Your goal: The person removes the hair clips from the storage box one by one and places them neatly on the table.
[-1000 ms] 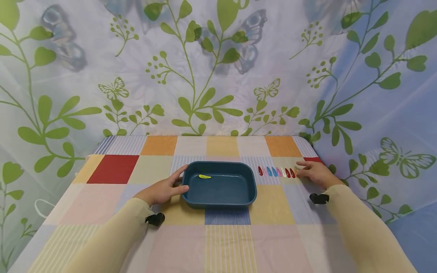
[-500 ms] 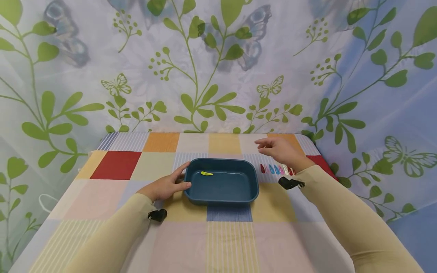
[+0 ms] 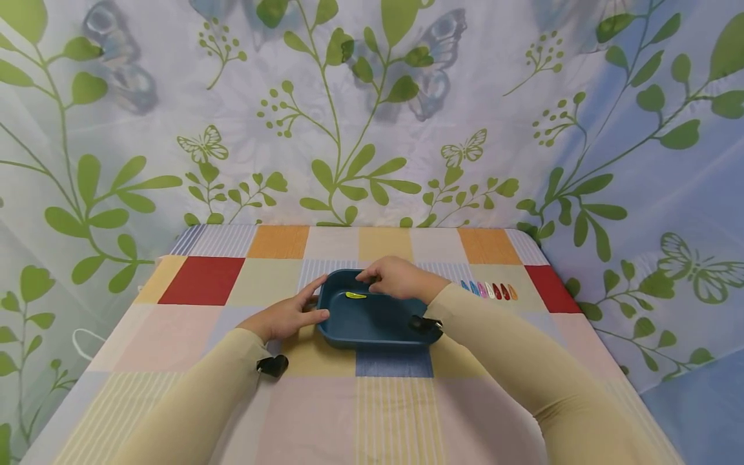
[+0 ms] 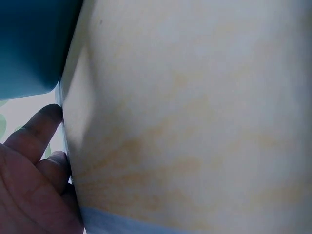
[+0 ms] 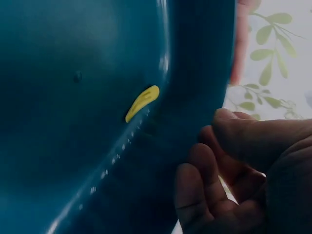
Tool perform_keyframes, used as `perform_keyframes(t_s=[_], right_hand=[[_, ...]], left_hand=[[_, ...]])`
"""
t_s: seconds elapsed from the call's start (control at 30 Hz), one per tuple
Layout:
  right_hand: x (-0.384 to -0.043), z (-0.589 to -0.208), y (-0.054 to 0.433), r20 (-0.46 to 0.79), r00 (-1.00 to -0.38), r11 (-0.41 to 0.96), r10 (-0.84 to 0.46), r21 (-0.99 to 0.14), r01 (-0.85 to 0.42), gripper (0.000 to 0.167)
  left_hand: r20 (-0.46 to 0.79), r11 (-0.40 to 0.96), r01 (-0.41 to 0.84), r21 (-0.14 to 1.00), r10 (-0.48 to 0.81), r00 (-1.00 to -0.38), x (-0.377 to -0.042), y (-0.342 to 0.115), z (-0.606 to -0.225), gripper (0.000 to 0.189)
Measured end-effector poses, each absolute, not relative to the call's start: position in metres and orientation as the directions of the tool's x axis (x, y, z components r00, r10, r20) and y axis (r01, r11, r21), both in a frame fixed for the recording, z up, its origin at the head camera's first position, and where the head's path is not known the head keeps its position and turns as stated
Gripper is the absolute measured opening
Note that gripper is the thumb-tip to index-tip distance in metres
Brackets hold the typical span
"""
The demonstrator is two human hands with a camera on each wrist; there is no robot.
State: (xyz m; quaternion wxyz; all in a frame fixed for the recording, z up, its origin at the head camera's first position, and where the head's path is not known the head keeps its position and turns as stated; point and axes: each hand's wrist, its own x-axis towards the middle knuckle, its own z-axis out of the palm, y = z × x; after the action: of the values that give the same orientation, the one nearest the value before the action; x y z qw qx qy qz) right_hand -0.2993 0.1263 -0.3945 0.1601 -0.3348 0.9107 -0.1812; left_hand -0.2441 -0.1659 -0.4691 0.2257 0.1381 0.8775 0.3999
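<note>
A dark blue rectangular basin [image 3: 372, 329] stands on the table. In it lies a yellow hair clip [image 3: 356, 295], by the corner of the floor in the right wrist view. My left hand [image 3: 285, 316] rests against the basin's left end, thumb and fingers extended along its side. Over the basin's far part is my right hand [image 3: 401, 279], fingers bent and thumb close to the index finger. Whether it pinches anything is hidden. To the right, a row of hair clips [image 3: 490, 290] in blue, pink, white, red and orange lies on the cloth, partly behind my right forearm.
A patchwork tablecloth [image 3: 395, 413] covers the table. Behind and to the right hangs a curtain [image 3: 232, 116] printed with leaves and butterflies. A white cord [image 3: 81, 345] loops at the table's left edge.
My right hand has gone from the right end of the clip row, up and leftward, to above the basin. My left hand stays at the basin's side.
</note>
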Motion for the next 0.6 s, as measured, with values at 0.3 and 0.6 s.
perform_keyframes(t_s=[0.3, 0.6], right_hand=[[-0.307, -0.418, 0.106, -0.254, -0.687, 0.725, -0.681, -0.372, -0.580, 0.044], [-0.311, -0.438, 0.098, -0.298, -0.671, 0.732, -0.679, -0.345, -0.587, 0.045]], left_hand=[[-0.278, 0.635, 0.078, 0.768, 0.441, -0.853, -0.245, -0.167, -0.469, 0.086], [-0.270, 0.634, 0.087, 0.768, 0.444, -0.854, -0.246, -0.168, -0.471, 0.086]])
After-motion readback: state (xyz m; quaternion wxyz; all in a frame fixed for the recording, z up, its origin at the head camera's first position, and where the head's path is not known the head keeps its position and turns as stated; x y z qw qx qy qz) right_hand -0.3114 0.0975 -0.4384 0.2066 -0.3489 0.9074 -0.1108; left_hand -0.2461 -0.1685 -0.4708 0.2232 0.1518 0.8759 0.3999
